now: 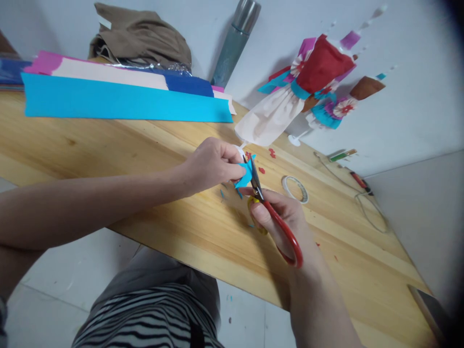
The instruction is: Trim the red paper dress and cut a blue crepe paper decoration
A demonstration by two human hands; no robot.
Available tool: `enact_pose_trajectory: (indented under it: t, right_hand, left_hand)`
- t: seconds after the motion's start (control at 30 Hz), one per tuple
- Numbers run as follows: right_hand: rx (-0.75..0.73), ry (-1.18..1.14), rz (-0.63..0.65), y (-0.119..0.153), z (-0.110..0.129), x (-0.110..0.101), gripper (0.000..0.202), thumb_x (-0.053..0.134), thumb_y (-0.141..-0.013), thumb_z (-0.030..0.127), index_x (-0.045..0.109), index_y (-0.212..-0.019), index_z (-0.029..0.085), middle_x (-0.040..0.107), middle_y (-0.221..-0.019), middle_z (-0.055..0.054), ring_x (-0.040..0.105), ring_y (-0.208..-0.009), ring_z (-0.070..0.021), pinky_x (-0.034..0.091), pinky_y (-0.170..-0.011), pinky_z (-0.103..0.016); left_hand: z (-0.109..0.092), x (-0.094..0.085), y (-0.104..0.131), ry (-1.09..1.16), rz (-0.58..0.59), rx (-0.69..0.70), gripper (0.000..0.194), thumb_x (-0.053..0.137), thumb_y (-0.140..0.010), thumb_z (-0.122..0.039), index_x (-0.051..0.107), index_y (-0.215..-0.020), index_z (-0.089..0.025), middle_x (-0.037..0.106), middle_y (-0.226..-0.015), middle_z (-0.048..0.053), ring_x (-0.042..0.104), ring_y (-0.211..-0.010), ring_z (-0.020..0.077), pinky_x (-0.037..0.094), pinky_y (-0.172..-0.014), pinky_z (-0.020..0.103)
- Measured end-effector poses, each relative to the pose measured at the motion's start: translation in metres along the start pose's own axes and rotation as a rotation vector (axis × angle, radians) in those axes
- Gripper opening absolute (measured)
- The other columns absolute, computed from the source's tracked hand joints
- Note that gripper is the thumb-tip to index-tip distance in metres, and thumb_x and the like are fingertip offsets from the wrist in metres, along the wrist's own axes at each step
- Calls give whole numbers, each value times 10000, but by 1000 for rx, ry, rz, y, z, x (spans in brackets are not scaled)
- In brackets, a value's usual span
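Between the thumb and fingers of my left hand (219, 162) is a small piece of blue paper (245, 175), held above the table. My right hand (282, 215) grips a pair of scissors (286, 232) with red and yellow handles. The scissor blades are parted and lie against the right side of the blue piece. Small red scraps (262, 170) and a few blue bits are scattered on the wood below. My fingers hide part of the blue piece.
A roll of white tape (295, 189) lies right of my hands. Long blue paper (126, 99) and other coloured sheets lie at the back left, near a flask (235, 43) and brown cloth (145, 36). Paper dresses on stands (271, 116) rise behind. A cable (373, 212) crosses the right.
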State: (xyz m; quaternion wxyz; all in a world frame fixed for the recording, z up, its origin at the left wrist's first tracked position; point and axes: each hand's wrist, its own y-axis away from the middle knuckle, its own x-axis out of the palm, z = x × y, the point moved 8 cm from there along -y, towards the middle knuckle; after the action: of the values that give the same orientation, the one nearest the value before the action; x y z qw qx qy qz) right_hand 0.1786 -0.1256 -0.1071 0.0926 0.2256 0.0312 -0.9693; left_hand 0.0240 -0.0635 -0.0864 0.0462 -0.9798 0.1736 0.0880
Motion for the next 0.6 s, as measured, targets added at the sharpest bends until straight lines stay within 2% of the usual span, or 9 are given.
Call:
enact_pose_trajectory:
  t: [0.1,0.33,0.6]
  right_hand:
    - [3,2,10,0,0,0,400,768,-873,596,822,-993,217,438,-539,62,372,-490,-122,299,-479,-306]
    - [-14,5,11,-1,4,1,419,774,-850,615,813,-943,208,423,-525,69,353,-485,-117,293,-475,-294]
    - [50,-36,39,4,-11,-4,446,771,-887,612,831,-1034,195,410,-540,57,334,-498,-114,262,-464,-287]
  left_hand:
    - [5,3,-1,39,42,-43,229,652,-788,-56,653,-574,-137,612,-556,-16,562,-622,107,431,-604,233]
    - [7,4,-4,63,61,-37,257,641,-754,-78,597,-514,-159,576,-533,-19,554,-601,108,414,-590,229]
    - [8,4,-3,79,71,-43,233,646,-741,-90,612,-520,-157,590,-540,-18,545,-603,106,405,-596,232]
